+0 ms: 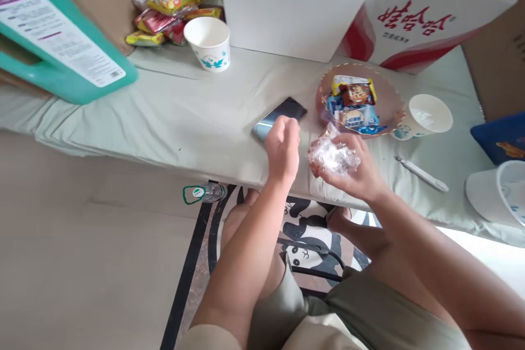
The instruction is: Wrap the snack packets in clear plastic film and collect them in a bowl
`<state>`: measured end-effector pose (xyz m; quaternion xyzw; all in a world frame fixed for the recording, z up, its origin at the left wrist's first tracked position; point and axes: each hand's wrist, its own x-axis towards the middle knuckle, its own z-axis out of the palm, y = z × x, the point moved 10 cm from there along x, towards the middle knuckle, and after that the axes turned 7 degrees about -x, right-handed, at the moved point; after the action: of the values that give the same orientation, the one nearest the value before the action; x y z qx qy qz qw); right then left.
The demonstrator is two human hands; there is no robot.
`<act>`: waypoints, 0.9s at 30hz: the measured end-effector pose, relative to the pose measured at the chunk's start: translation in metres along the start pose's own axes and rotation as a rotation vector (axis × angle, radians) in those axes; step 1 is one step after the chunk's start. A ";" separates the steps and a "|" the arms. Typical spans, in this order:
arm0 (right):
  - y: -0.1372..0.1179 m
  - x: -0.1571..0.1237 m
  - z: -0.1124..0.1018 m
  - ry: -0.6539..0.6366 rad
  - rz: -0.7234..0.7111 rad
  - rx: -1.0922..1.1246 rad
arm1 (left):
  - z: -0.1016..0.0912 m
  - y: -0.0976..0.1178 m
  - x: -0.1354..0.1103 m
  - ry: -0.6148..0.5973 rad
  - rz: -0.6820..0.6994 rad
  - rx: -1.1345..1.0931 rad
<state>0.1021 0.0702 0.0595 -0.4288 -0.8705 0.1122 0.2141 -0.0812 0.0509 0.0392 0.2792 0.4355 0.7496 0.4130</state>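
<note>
My right hand (361,172) is closed around a crumpled clear plastic wrapper (334,156), just in front of a snack bowl. My left hand (284,147) is curled with its fingers pressed together; whatever may be inside it is hidden. Beneath and behind that hand lies a dark smartphone (289,108) on the cloth. Small packaged snacks in blue, brown and yellow wrappers (356,101) fill the translucent pinkish bowl (391,93). Right of the bowl stands a paper cup (430,112) with something clear inside.
A white-handled tool (424,175) lies at the right, near a white tub (486,197). Another paper cup (209,46) stands by a heap of snack packets (164,16). White boxes (295,5) line the back; a green jug (118,74) is at left. A plastic bottle (213,192) is below the table edge.
</note>
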 end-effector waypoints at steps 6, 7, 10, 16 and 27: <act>0.052 -0.064 -0.003 0.127 0.105 -0.227 | 0.090 -0.052 -0.034 -0.524 0.025 0.505; 0.056 -0.069 -0.004 0.136 0.110 -0.228 | 0.098 -0.060 -0.039 -0.575 0.048 0.574; 0.068 -0.082 -0.016 0.172 0.119 -0.153 | 0.107 -0.072 -0.048 -0.635 0.159 0.798; 0.144 -0.106 -0.064 0.270 0.391 -0.118 | 0.081 -0.073 -0.053 -0.668 0.171 1.209; 0.220 -0.133 -0.071 0.241 0.730 -0.135 | 0.062 -0.071 -0.050 -0.466 -0.050 0.509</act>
<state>0.3607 0.0987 0.0020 -0.7335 -0.6347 0.0725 0.2321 0.0186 0.0541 0.0024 0.5262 0.5090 0.5227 0.4369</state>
